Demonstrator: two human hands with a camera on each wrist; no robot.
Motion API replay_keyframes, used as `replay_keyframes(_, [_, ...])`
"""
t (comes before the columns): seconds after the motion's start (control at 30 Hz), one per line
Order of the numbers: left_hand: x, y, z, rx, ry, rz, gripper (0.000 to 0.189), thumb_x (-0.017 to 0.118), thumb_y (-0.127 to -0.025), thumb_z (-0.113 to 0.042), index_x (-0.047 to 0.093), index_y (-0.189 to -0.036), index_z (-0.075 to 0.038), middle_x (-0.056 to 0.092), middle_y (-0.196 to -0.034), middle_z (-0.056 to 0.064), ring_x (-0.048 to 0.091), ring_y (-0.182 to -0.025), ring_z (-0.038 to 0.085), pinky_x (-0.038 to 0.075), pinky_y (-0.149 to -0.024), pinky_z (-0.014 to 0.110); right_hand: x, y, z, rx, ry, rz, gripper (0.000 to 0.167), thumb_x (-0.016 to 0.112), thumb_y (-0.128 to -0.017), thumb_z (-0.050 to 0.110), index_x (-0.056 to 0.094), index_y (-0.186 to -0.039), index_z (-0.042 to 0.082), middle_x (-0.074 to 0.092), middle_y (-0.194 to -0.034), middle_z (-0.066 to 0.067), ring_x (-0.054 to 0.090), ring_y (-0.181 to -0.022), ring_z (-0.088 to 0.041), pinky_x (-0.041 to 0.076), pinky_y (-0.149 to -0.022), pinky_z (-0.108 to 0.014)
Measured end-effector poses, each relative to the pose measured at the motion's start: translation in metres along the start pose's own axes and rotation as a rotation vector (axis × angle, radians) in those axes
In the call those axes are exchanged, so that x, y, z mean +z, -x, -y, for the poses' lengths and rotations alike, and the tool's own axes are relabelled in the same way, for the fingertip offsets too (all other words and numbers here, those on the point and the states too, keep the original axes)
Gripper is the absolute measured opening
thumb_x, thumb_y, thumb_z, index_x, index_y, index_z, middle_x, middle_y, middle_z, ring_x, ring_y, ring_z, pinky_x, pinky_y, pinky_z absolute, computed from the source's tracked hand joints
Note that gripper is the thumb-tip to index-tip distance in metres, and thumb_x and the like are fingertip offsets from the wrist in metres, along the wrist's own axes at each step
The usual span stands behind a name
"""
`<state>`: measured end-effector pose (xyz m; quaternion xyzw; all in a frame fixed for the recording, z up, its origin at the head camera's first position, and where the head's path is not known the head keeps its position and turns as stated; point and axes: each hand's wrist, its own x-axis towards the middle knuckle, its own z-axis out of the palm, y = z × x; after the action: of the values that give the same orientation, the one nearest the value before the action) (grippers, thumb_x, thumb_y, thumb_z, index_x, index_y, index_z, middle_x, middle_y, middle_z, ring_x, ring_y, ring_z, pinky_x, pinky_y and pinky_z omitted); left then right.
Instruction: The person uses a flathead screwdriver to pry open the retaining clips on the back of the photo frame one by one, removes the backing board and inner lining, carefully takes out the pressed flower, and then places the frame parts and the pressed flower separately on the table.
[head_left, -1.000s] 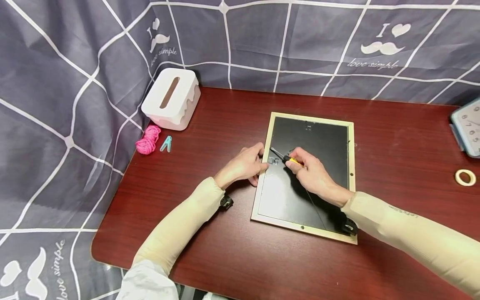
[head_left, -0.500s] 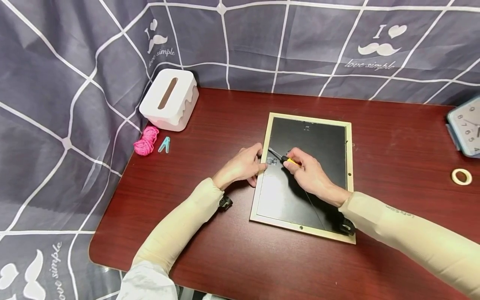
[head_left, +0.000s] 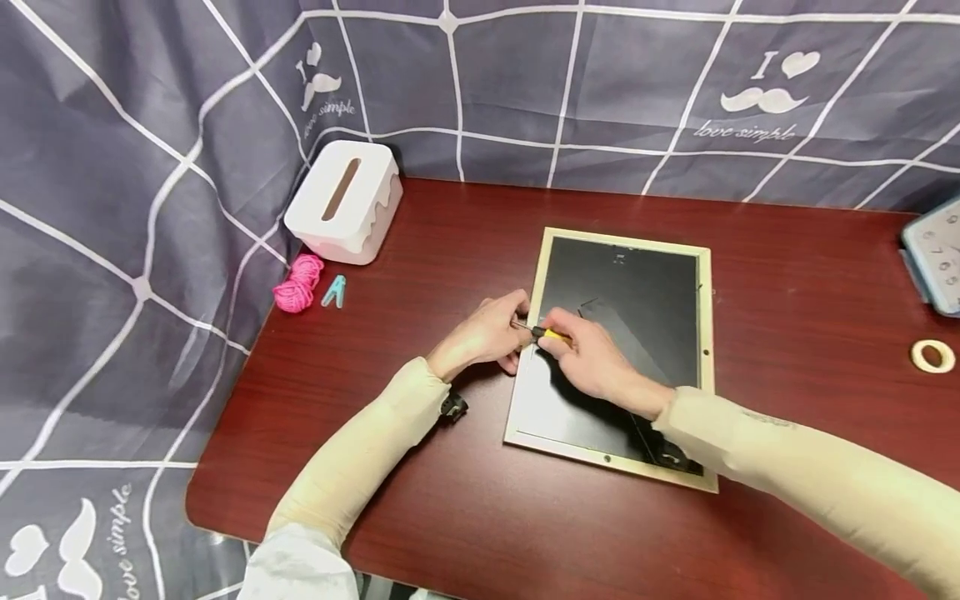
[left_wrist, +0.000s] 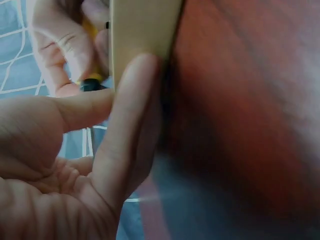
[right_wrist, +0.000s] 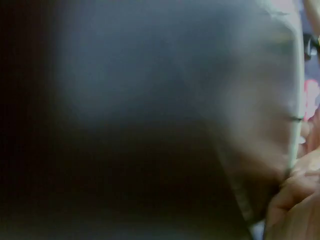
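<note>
A picture frame (head_left: 706, 333) with a pale rim lies back side up, its black backing board (head_left: 645, 287) showing. At the left rim my left hand (head_left: 483, 333) pinches the edge; the left wrist view shows its thumb and a finger on either side of the rim (left_wrist: 145, 30). My right hand (head_left: 588, 354) grips a screwdriver (head_left: 553, 335) by its yellow and black handle, low over the board. The metal shaft points left, overlapping the left hand's fingers in the head view. A small metal fitting (head_left: 619, 258) sits near the far rim.
On the reddish-brown table (head_left: 420, 517) stand a white tissue box (head_left: 341, 200), a pink yarn skein (head_left: 298, 283) and a teal clip (head_left: 334, 292) at left. A tape roll (head_left: 932, 356) and a blue clock (head_left: 937, 254) are at right. A grey curtain (head_left: 510, 92) hangs behind.
My right hand has moved left and slightly nearer, bringing the screwdriver from over the board to the left rim. It covers the metal fitting there. The left hand keeps its place.
</note>
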<state>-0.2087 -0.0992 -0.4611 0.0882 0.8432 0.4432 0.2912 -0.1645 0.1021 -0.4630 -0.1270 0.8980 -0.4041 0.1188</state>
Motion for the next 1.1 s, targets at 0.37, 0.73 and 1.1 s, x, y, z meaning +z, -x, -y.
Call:
replay_keyframes(0.37, [-0.017, -0.01, -0.001, -0.019, 0.094, 0.001, 0.041, 0.077, -0.103, -0.016, 0.061, -0.137, 0.0, 0.076, -0.094, 0.017, 0.077, -0.063, 0.021, 0.072, -0.062, 0.037, -0.043, 0.027, -0.001, 0.109, 0.009, -0.181, 0.011, 0.065, -0.108, 0.014, 0.067, -0.117, 0.007, 0.074, -0.093, -0.011, 0.064, -0.087, -0.02, 0.048, -0.081, -0.03])
replay_keyframes(0.73, [-0.04, -0.08, -0.022, 0.251, -0.443, -0.283, 0.028, 0.069, -0.106, -0.025, 0.075, -0.132, -0.016, 0.079, -0.119, 0.0, 0.074, -0.112, 0.021, 0.065, -0.092, 0.039, -0.056, 0.049, -0.013, 0.253, -0.259, -0.122, 0.023, 0.055, -0.113, 0.014, 0.061, -0.123, -0.007, 0.061, -0.081, -0.003, 0.056, -0.065, -0.007, 0.048, -0.056, -0.018])
replay_keyframes(1.1, [-0.027, -0.122, -0.062, 0.364, -0.591, -0.211, 0.036, 0.068, -0.109, -0.017, 0.069, -0.143, -0.005, 0.071, -0.145, 0.011, 0.064, -0.139, 0.027, 0.055, -0.121, 0.036, -0.07, 0.069, -0.003, 0.265, -0.227, -0.063, 0.027, 0.058, -0.113, 0.019, 0.066, -0.133, 0.002, 0.062, -0.087, -0.005, 0.057, -0.07, -0.01, 0.049, -0.059, -0.021])
